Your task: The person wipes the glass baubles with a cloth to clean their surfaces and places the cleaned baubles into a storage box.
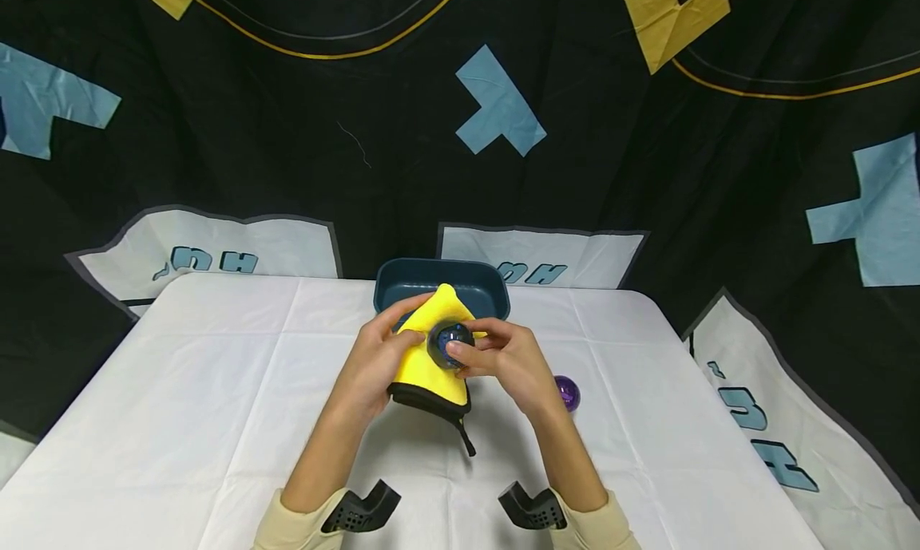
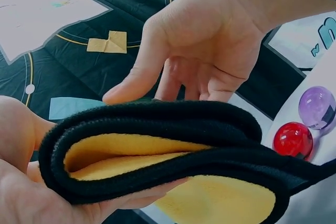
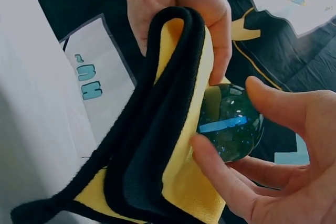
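From left wrist, cloth (image 2: pixel 157 153) obscures the dark ball (image 3: pixel 232 129).

White-covered table (image 1: pixel 180 390) with rounded far corners: a dark blue tray (image 1: pixel 442 274) at the middle of the far edge; between centre and right edge, a purple ball (image 1: pixel 568 393), a red ball (image 2: pixel 293 140) just beside it

A soft yellow cloth (image 1: pixel 424 366), edged in black and with a black strap (image 1: pixel 465 437) trailing from one corner, is held folded in layers. A glossy, see-through dark ball (image 3: pixel 233 135), speckled blue, is held against its yellow face.
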Motion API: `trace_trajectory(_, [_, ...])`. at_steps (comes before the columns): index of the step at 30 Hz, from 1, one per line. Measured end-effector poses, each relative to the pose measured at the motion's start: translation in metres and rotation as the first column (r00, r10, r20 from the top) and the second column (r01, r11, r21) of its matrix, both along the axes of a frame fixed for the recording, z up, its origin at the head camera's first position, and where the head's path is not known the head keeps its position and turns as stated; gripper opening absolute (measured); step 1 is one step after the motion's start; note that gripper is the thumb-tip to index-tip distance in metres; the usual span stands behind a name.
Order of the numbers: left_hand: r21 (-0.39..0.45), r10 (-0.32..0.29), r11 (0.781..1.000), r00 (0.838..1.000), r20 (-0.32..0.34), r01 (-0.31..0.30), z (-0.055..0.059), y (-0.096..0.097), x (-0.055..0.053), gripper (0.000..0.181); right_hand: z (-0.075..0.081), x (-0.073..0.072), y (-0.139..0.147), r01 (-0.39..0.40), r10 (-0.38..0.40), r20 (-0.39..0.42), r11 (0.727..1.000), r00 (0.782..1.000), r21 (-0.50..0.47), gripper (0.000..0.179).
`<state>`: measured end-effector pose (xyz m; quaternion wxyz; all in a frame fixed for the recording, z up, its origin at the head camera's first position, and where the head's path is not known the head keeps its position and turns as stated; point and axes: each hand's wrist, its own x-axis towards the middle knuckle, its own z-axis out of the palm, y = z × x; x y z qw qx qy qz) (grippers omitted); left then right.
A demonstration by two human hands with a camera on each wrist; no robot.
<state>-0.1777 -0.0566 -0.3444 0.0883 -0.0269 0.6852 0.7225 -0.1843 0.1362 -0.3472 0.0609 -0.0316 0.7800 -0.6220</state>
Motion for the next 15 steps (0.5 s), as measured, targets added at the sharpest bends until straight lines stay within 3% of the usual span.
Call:
trace_trajectory(9, [0.022, -0.009, 1.0, 1.0, -0.021, 0.009, 0.0012, -0.0013, 0.0, 0.047, -0.001, 0.0006, -0.0027, 0.026, -0.023, -0.026, 0.994, 0.999, 0.11, 0.046])
trace_trajectory(15, [0.018, 0.001, 1.0, 1.0, -0.029, -0.001, 0.0004, -0.0012, -0.0002, 0.048, 0.0017, 0.006, -0.0061, 0.007, -0.001, -0.119, 0.999, 0.993, 0.047, 0.047])
